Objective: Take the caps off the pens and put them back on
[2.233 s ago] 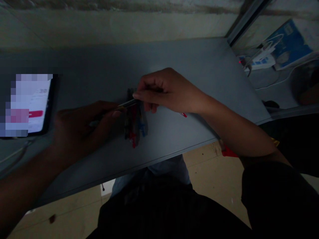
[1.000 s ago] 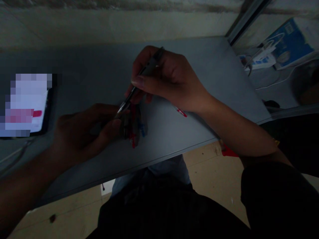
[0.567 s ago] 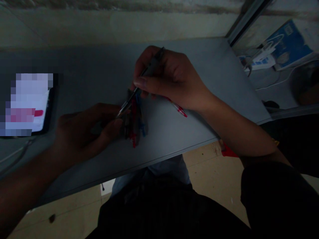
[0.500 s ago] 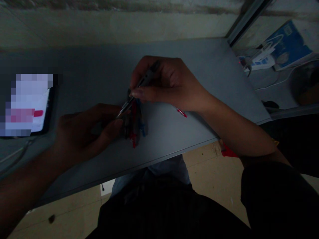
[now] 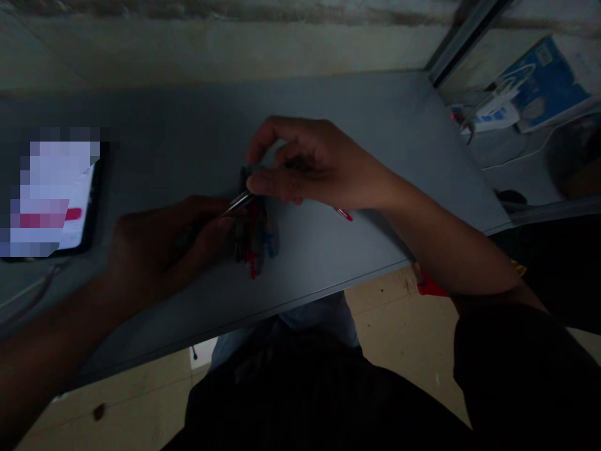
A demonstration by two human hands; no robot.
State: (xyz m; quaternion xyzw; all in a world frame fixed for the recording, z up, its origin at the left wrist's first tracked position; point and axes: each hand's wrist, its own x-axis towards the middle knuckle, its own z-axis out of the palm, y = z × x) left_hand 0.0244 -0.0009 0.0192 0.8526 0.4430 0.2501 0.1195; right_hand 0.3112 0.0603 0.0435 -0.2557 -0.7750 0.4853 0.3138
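L hand is in a narrow grip on a slim dark pen w/ silver metal tip, tip aimed at R fingers. Just changed: R hand has dropped back low, fingers curled narrow over the top of a small bunch of red-and-blue pens. Can't tell if R holds anything now, as the shaft it had is no longer clear. Bunch lies on the grey desk, under R fingertips, just right of L hand. Thin red-tipped pen pokes out below R wrist.
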